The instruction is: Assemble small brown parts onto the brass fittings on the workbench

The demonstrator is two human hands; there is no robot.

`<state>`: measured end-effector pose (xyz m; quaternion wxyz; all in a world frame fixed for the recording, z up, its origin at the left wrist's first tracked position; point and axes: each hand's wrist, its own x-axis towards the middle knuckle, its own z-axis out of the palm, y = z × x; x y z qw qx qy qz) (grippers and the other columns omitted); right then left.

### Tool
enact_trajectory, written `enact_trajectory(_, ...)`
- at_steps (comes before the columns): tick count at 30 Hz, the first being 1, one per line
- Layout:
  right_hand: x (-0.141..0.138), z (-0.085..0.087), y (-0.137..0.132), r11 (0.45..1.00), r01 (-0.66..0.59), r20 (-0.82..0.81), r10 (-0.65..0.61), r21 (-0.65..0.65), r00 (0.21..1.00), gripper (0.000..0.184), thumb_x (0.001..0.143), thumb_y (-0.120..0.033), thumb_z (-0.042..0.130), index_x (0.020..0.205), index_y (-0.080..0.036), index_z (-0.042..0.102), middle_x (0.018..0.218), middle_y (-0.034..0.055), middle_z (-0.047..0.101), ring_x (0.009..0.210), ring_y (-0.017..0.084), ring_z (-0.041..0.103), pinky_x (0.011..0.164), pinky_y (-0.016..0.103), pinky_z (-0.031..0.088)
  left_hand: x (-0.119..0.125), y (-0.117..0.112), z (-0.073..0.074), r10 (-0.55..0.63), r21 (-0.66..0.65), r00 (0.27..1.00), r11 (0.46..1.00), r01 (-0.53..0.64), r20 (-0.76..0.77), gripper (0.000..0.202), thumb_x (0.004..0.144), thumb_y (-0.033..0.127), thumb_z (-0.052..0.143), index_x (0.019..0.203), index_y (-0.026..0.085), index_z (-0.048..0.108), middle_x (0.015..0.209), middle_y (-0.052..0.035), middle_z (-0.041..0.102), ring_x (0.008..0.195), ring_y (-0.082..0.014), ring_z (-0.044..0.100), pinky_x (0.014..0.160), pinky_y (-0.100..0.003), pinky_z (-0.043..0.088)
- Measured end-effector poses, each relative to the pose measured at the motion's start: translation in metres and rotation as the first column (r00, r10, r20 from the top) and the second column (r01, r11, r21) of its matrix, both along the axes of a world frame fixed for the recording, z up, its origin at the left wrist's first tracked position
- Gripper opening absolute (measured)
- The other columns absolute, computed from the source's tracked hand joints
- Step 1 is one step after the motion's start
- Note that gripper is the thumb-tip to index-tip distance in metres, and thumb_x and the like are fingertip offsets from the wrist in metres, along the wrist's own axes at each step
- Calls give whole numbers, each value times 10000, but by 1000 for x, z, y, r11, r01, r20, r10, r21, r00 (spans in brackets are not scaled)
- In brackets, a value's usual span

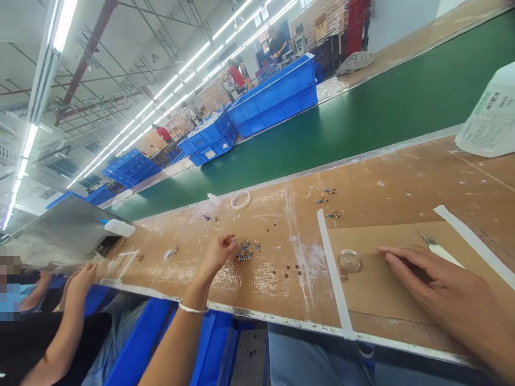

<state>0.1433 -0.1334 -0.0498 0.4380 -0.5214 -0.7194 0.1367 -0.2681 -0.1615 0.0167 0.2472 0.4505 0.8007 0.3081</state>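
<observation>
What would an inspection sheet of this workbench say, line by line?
surface: scuffed brown cardboard-covered bench with white tape strips.
job's things: pile of small blue-and-gold parts; scattered parts farther along.
clutter: clear round dish, knife, tape roll, white container.
hands: left hand curled beside the pile, grasp unclear; right hand open, flat on the cardboard.
cables: nothing seen.
surroundings: green conveyor belt, blue crates, a co-worker's hand at the left.

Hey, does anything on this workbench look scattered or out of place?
Small parts lie scattered: a pile by the left hand, strays near the white strip's far end. A blade lies loose near the right hand.
</observation>
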Motion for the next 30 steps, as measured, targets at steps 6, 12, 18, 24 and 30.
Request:
enact_trajectory(6, -1, -10, 1, 999, -27, -55, 26, -26, 998, 302, 909, -456, 453, 897, -286, 703, 893, -33, 745, 763, 143, 702, 638, 261, 539, 65, -21, 14, -32, 106, 892, 994, -17, 450, 326, 631, 377, 810, 827, 150, 684, 736, -19, 692, 651, -130, 647, 697, -288, 535)
enact_trajectory(12, -1, -10, 3, 996, -91, -114, 93, 21, 989, 205, 930, -297, 485, 936, -230, 678, 899, 21, 729, 833, 157, 687, 756, 298, 541, 130, -21, 4, -1, 58, 615, 996, -73, 789, 343, 568, 267, 906, 821, 141, 712, 640, 4, 680, 595, -101, 657, 664, -237, 575)
enact_trajectory(18, 0, -3, 3, 992, -122, -119, 122, 1, 985, 196, 940, -225, 465, 958, -223, 660, 887, 17, 713, 848, 150, 665, 760, 294, 534, 154, -14, -2, -24, 55, 657, 998, -26, 753, 312, 584, 308, 903, 769, 128, 728, 637, -9, 702, 561, -99, 655, 679, -259, 594)
enact_trajectory(24, 0, 0, 5, 990, -139, -137, 142, 31, 980, 190, 937, -171, 457, 956, -207, 643, 863, 19, 705, 833, 145, 653, 738, 285, 525, 171, -7, -1, -143, 145, 844, 986, 79, 517, 313, 643, 380, 847, 820, 144, 742, 671, -37, 733, 634, -157, 686, 680, -291, 572)
enact_trajectory(30, 0, -3, 8, 988, -144, -134, 150, 54, 980, 193, 925, -150, 463, 949, -200, 648, 854, 33, 707, 822, 156, 650, 722, 296, 525, 190, 3, 2, -422, 193, 906, 886, 421, -38, 170, 796, 372, 696, 804, 206, 733, 716, -18, 710, 678, -167, 644, 652, -277, 514)
